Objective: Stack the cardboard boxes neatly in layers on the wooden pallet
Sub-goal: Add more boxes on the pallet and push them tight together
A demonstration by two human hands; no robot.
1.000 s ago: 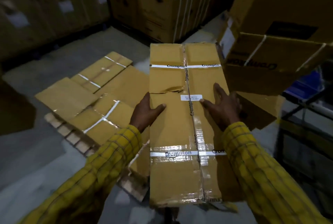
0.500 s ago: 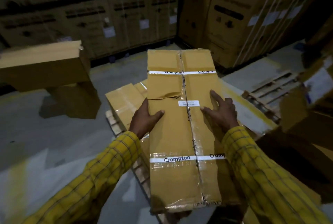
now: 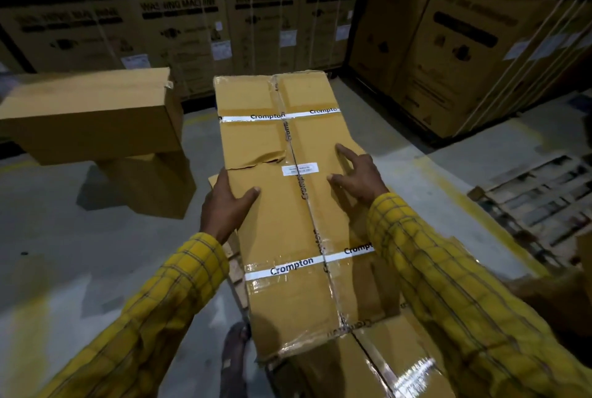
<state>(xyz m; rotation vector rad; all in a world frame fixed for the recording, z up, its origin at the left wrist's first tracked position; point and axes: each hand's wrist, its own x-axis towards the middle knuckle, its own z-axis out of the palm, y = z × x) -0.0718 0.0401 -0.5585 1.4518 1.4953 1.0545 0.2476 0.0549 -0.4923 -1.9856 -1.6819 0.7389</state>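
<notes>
**Long Crompton box held in both hands above boxes on the pallet**

I see one long cardboard box (image 3: 288,205) running away from me down the middle of the head view, top face up. Two white "Crompton" straps cross it, one near the far end and one near the near end; clear tape runs along the centre seam. A tear cuts across the left half of the top, just beyond the thumb. A small white label (image 3: 300,169) sits beside the seam.

My left hand (image 3: 226,205) grips the box's left edge: thumb lies on the top face, fingers wrap down the side, out of sight. My right hand (image 3: 358,173) holds the right edge: forefinger and thumb lie spread on the top, the other fingers curl over the edge. Both sleeves are yellow check.

Below the near end lies another taped box (image 3: 394,362), glossy with tape. I cannot tell whether the held box touches it. Slats of the wooden pallet (image 3: 235,272) show just left of the held box, under my left wrist.

Left: a plain carton (image 3: 86,115) resting crosswise on a second one. Right: an unloaded pallet (image 3: 541,192) on the concrete floor (image 3: 80,253). Tall appliance cartons (image 3: 179,16) line the back.
</notes>
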